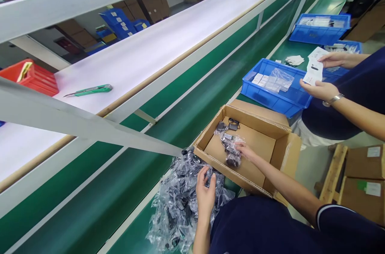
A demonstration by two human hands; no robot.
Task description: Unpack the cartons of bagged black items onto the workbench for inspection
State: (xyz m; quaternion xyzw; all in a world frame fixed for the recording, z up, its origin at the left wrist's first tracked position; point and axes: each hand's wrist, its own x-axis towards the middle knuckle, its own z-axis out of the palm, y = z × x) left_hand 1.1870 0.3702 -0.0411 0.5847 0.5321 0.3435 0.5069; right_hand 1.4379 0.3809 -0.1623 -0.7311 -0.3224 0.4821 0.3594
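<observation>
My left hand (205, 192) rests on a heap of clear plastic bags with black parts (180, 202) at the bench edge, its fingers curled onto one bag. My right hand (245, 150) reaches into an open cardboard box (282, 148) and its fingers close on a small bagged black part (231, 146) lying on the box floor. A few more bagged black parts (227, 126) lie deeper in the box.
A co-worker on the right holds white cards (314, 71) over a blue bin (270, 97). More blue bins (319, 29) stand beyond. A green utility knife (90, 90) lies on the white shelf (156, 49). The green conveyor belt (180, 117) runs alongside. Cardboard boxes (363, 182) sit on a pallet at the right.
</observation>
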